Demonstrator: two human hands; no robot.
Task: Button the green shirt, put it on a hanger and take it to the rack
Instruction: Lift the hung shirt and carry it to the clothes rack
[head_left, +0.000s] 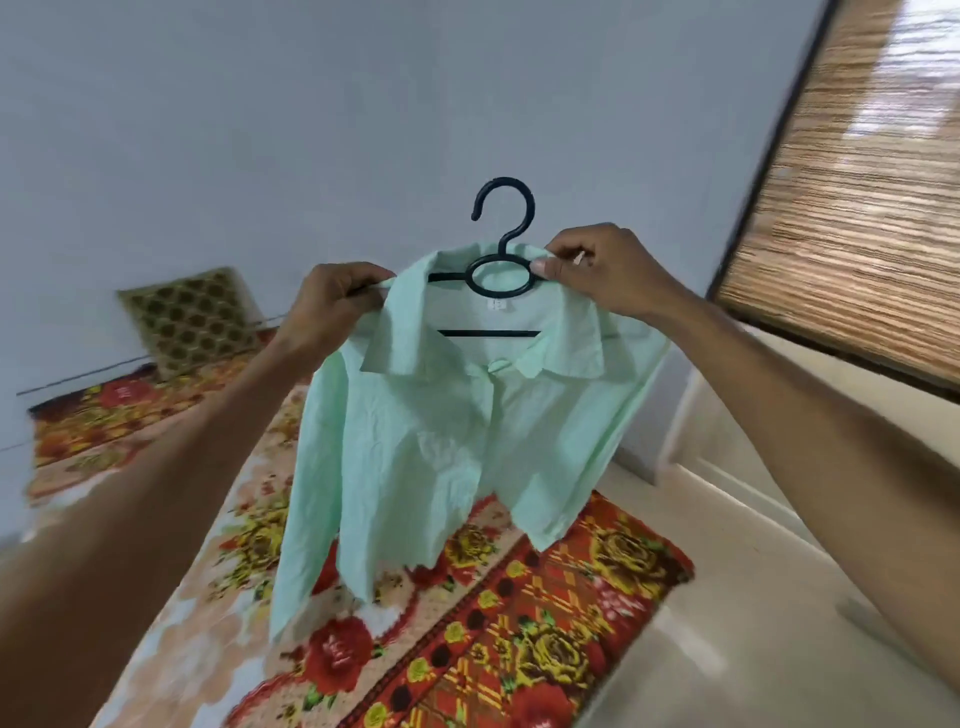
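The pale green shirt (441, 441) hangs in the air in front of me on a black plastic hanger (501, 228), its front closed and its sleeves dangling. The hanger's hook points up above the collar. My left hand (332, 304) pinches the shirt's left shoulder together with the hanger's arm. At the right side of the collar, my right hand (602, 273) grips the fabric and the hanger beside its ring. Both arms are stretched out.
A floral red and yellow mat (519, 623) lies on the floor below the shirt. A patterned cushion (192, 319) leans on the grey wall at the left. A bamboo blind (857, 182) covers a window at the right above a pale ledge (779, 441). No rack is in view.
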